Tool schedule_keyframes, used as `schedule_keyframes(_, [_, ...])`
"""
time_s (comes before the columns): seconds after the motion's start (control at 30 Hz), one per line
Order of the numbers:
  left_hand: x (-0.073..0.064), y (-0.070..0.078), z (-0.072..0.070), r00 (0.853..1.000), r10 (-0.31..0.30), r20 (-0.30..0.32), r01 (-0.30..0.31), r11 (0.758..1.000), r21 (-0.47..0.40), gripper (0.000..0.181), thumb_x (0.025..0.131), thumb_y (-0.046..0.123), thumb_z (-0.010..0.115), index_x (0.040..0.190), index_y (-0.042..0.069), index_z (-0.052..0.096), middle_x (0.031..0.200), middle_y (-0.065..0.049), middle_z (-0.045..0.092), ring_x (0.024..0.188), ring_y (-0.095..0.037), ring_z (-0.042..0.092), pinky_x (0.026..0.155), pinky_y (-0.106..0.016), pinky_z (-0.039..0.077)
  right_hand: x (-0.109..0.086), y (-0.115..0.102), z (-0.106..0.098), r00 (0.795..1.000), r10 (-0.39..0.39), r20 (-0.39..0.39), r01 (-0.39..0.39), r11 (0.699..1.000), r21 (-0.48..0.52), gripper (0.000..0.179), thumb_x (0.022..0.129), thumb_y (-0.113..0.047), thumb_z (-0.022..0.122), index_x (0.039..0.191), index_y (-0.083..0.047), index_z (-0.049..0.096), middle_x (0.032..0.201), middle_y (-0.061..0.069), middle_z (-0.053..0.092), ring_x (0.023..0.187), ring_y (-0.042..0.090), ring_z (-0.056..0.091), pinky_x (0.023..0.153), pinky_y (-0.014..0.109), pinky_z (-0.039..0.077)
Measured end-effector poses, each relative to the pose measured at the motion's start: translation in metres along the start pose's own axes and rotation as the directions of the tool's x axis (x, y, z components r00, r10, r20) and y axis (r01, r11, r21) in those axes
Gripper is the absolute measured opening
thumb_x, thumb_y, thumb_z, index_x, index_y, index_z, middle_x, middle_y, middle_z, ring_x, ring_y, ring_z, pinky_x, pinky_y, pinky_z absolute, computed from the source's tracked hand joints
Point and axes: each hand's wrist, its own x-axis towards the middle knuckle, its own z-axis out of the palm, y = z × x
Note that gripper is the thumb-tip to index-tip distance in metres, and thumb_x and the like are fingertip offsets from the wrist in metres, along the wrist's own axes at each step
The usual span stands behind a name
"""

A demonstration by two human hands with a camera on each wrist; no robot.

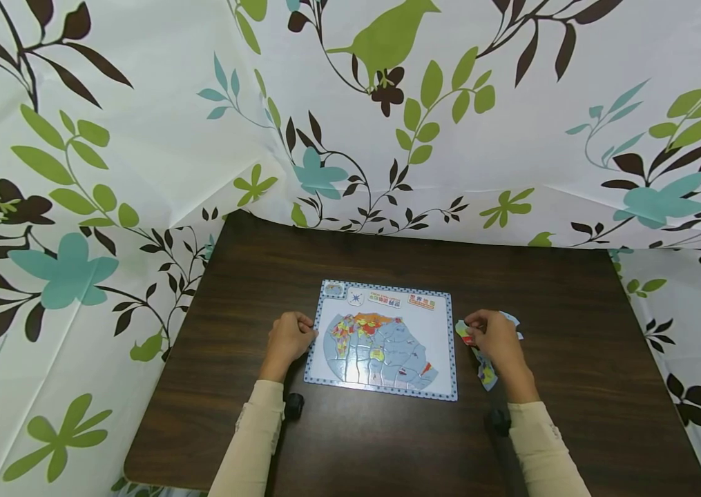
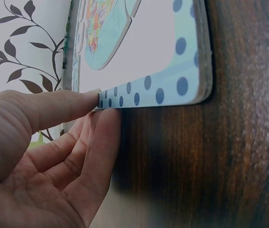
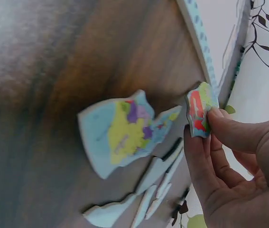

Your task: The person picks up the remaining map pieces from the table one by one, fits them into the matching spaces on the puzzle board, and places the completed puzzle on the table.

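A world map jigsaw board (image 1: 443, 352) with a blue dotted border lies on the dark table, its map partly filled with pieces. At the board's left edge, my left hand (image 1: 289, 342) pinches the border between thumb and fingers, as the left wrist view shows up close. To the right of the board, my right hand (image 1: 501, 342) pinches a small red and green puzzle piece (image 3: 200, 109) between thumb and fingertips. Below that hand lies a loose puzzle piece (image 3: 120, 137) in light blue, yellow and purple.
Several more loose pieces (image 3: 153, 175) lie beside the right hand, partly behind it in the head view. Brown wooden table (image 1: 387, 449) spreads around the board. A white cloth (image 1: 350, 138) printed with leaves and birds hangs behind and at both sides.
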Motion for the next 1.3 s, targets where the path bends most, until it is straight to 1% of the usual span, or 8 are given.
schedule_keyframes(0.27, [0.000,0.000,0.000,1.000,0.004,0.008,-0.004,1.000,-0.004,0.013,0.094,0.014,0.081,0.103,0.004,0.075,0.090,-0.009,0.074,0.081,-0.023,0.064,0.076,-0.042,0.052,0.003,-0.014,-0.005,0.999,-0.050,-0.016,0.051,0.998,0.041,0.017,0.101,-0.001,0.069,0.117,0.002,0.075,0.108,0.021,0.072,0.087,0.029,0.065,0.069,0.032,0.052])
schedule_keyframes(0.43, [0.001,0.000,0.000,1.000,-0.001,0.013,0.001,1.000,-0.003,0.013,0.095,0.014,0.081,0.102,0.005,0.075,0.090,-0.008,0.073,0.081,-0.023,0.064,0.076,-0.041,0.052,0.005,-0.028,-0.004,0.994,-0.104,-0.033,0.106,0.993,0.057,0.015,0.100,-0.001,0.071,0.113,0.003,0.076,0.102,0.019,0.072,0.087,0.028,0.064,0.069,0.031,0.049])
schedule_keyframes(0.53, [0.001,-0.001,-0.001,1.000,0.005,0.013,-0.005,1.000,0.002,0.013,0.094,0.014,0.081,0.102,0.005,0.075,0.090,-0.008,0.074,0.081,-0.023,0.065,0.077,-0.042,0.052,0.007,-0.036,-0.002,0.993,-0.119,-0.026,0.121,0.991,0.064,0.015,0.101,-0.002,0.071,0.114,0.002,0.076,0.101,0.019,0.073,0.086,0.028,0.066,0.068,0.031,0.050])
schedule_keyframes(0.77, [0.001,0.000,-0.001,1.000,0.004,0.017,-0.005,1.000,0.004,0.013,0.094,0.014,0.081,0.102,0.005,0.075,0.090,-0.008,0.074,0.080,-0.023,0.065,0.076,-0.043,0.052,0.011,-0.050,0.008,0.995,-0.103,0.007,0.102,0.990,0.092,0.014,0.101,-0.002,0.070,0.113,0.000,0.077,0.104,0.018,0.076,0.091,0.028,0.069,0.072,0.035,0.053])
schedule_keyframes(0.87, [0.001,0.000,-0.002,1.000,0.002,0.015,-0.002,1.000,0.003,0.013,0.095,0.014,0.081,0.102,0.005,0.075,0.090,-0.008,0.073,0.081,-0.023,0.065,0.076,-0.042,0.052,0.013,-0.053,0.015,0.996,-0.094,0.008,0.092,0.990,0.105,0.015,0.101,-0.001,0.070,0.113,0.000,0.078,0.106,0.018,0.077,0.094,0.030,0.070,0.074,0.036,0.054])
schedule_keyframes(0.97, [0.001,0.001,-0.001,1.000,-0.006,0.014,0.006,1.000,0.002,0.014,0.095,0.014,0.081,0.103,0.005,0.075,0.091,-0.009,0.073,0.081,-0.023,0.065,0.075,-0.040,0.052,0.016,-0.056,0.022,0.996,-0.088,0.016,0.086,0.990,0.116,0.016,0.100,-0.002,0.072,0.113,-0.001,0.079,0.110,0.018,0.078,0.100,0.033,0.073,0.078,0.039,0.056])
schedule_keyframes(1.1, [0.000,0.002,-0.001,1.000,-0.009,0.010,0.009,1.000,0.002,0.013,0.095,0.014,0.081,0.102,0.004,0.075,0.090,-0.009,0.073,0.080,-0.023,0.064,0.074,-0.039,0.052,0.019,-0.058,0.031,0.995,-0.095,0.037,0.089,0.987,0.137,0.015,0.098,0.000,0.073,0.112,-0.001,0.079,0.110,0.020,0.077,0.104,0.037,0.075,0.083,0.044,0.058])
schedule_keyframes(1.3, [0.000,0.000,-0.001,1.000,0.001,0.002,-0.001,1.000,0.003,0.013,0.095,0.014,0.080,0.101,0.004,0.075,0.088,-0.008,0.072,0.079,-0.023,0.063,0.073,-0.039,0.051,0.020,-0.065,0.042,0.994,-0.092,0.055,0.083,0.986,0.144,0.015,0.098,0.001,0.072,0.110,-0.003,0.080,0.108,0.017,0.076,0.103,0.033,0.074,0.085,0.043,0.058])
